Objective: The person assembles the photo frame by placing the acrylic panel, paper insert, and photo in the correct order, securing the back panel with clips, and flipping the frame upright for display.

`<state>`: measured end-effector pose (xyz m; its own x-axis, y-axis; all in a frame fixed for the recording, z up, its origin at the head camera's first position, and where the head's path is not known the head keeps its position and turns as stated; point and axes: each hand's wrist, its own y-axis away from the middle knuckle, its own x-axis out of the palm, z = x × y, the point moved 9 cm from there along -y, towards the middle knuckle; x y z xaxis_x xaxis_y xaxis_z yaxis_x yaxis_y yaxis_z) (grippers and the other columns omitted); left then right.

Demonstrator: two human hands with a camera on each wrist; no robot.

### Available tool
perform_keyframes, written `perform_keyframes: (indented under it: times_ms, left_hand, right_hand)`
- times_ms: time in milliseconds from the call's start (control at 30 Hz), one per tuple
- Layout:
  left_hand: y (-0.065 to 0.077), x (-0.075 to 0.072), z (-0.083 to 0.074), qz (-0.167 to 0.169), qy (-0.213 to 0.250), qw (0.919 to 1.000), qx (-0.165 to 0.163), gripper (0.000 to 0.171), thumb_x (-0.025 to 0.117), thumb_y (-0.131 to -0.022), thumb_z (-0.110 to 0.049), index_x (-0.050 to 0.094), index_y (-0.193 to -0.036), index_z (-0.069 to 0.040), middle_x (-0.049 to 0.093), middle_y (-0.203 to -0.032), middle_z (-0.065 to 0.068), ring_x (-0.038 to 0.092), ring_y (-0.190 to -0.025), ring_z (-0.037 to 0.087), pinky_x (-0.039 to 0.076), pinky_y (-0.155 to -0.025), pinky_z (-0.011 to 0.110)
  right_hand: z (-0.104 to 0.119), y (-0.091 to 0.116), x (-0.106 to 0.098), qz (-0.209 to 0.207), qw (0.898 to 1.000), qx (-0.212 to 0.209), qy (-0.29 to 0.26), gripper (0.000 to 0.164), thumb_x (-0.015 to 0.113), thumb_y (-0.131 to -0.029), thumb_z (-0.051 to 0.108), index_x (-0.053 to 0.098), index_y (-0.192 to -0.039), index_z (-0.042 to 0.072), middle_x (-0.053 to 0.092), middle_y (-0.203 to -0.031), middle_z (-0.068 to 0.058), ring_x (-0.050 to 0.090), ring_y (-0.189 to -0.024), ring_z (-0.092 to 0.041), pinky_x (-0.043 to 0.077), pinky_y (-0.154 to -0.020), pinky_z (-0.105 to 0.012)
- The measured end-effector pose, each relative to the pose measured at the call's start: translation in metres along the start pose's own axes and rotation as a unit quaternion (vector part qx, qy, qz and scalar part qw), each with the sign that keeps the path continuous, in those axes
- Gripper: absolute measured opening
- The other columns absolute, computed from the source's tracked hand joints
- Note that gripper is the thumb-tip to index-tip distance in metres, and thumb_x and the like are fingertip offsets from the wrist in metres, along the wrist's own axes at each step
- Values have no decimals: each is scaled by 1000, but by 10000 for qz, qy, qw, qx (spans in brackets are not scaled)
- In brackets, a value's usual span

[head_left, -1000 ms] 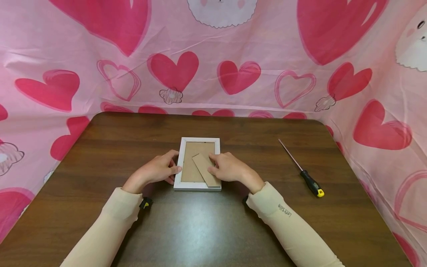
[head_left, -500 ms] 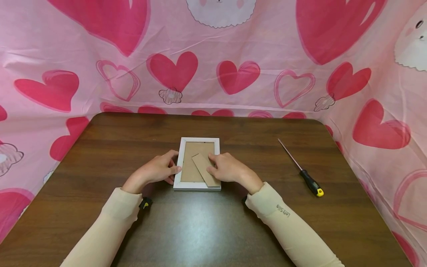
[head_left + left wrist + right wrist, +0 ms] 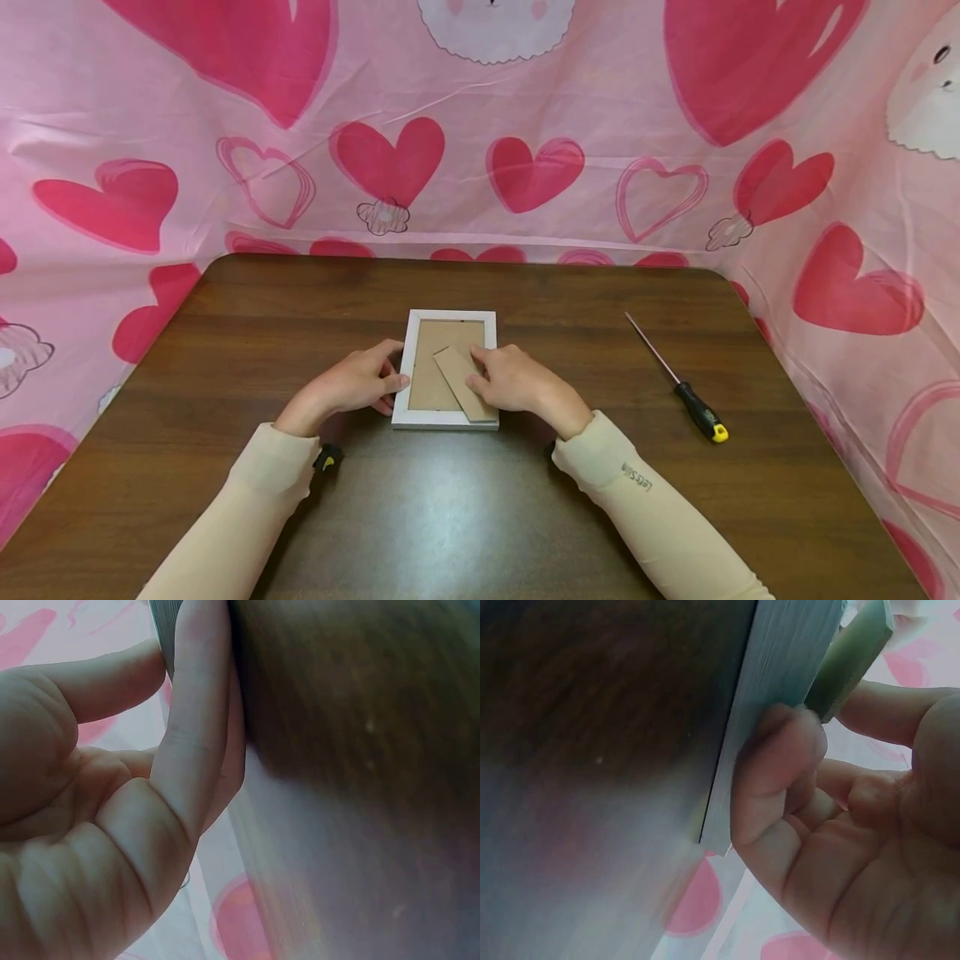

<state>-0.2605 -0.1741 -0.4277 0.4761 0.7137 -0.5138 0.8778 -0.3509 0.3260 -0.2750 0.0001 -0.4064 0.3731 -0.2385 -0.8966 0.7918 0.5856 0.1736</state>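
Frame [image 3: 426,385] lies back-up on the desk [image 3: 300,304]; left grip [image 3: 362,379] pinches its left edge, right grip [image 3: 517,379] pinches the brown stand [image 3: 459,385]. Best brace firmly, handling the thin stand gently.

Both arms [image 3: 236,508] angled inward, left hand [image 3: 360,379] with thumb opposite its fingers, right hand [image 3: 513,377] with fingers curled

It was a small draped work booth, the room beyond hidden: wrinkled pink sheeting [image 3: 465,92] printed with red hearts [image 3: 536,175] walled three sides of a dark brown, wood-grained, round-cornered surface [image 3: 562,292].
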Motion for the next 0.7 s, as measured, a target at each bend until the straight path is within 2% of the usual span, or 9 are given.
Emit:
perform_keyframes:
  times_ms: [167, 233, 333, 567, 700]
  left_hand:
    - [0, 0, 0, 0, -64, 10000, -43, 59, 62, -94, -16, 30, -143, -6, 55, -96, 17, 64, -68, 23, 58, -64, 35]
    - [0, 1, 0, 6, -62, 10000, -47, 59, 62, -94, -16, 30, -143, -6, 54, -96, 17, 64, -68, 23, 58, -64, 35]
    - [1, 1, -1, 10, -60, 10000, -45, 59, 62, -94, -15, 30, -143, -6, 55, -96, 17, 64, -68, 23, 58, -64, 35]
    - [2, 0, -3, 0, -182, 9998, -39, 59, 62, -94, -16, 30, -143, -6, 55, -96, 16, 64, -68, 22, 58, -64, 34]
    - [2, 0, -4, -2, -214, 9998, 2, 59, 62, -94, -17, 31, -143, -6, 55, -95, 15, 63, -68, 23, 58, -62, 34]
  right_hand:
    - [-1, 2, 0, 122, 9999, 66, -33, 58, 55, -97, 31, 35, -145, 6, 59, -88, -5, 48, -67, -15, 46, -67, -28]
    - [-1, 3, 1, 177, 9998, 65, -79, 59, 56, -97, 29, 34, -146, 6, 54, -78, -4, 46, -63, -16, 47, -65, -28]
    - [0, 4, 0, 159, 9998, 15, -72, 59, 57, -96, 29, 34, -146, 6, 52, -75, -1, 47, -64, -15, 46, -65, -28]
    - [-2, 4, -1, 171, 9997, 77, -129, 59, 58, -96, 30, 35, -146, 7, 50, -70, -1, 41, -54, -11, 40, -50, -25]
    - [-4, 4, -1, 184, 9996, 80, -175, 59, 59, -95, 29, 35, -145, 8, 52, -70, 0, 41, -53, -10, 39, -49, -25]
